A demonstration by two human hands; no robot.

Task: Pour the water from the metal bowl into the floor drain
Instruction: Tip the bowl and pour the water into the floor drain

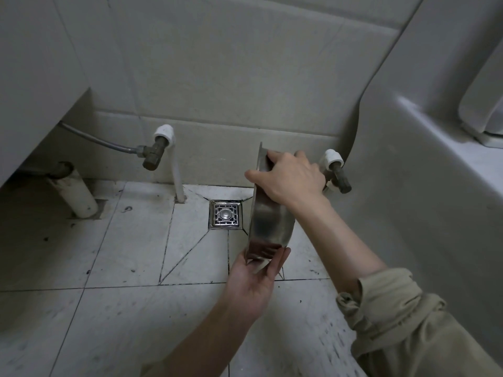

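Observation:
The metal bowl (pixel 269 221) is tipped fully on its side, its rim vertical and its mouth facing left toward the square floor drain (pixel 225 215). My right hand (pixel 291 178) grips the upper rim, fingers over the edge. My left hand (pixel 255 276) cups the lower rim from below. The bowl hangs just right of the drain, a little above the floor. I can make out no water stream; the bowl's inside is hidden from me.
A white pipe with a brass valve (pixel 155 156) and a hose stand left of the drain. A second valve (pixel 337 172) sits behind my right hand. A white drain pipe (pixel 76 197) is at far left, a large white fixture (pixel 424 186) at right.

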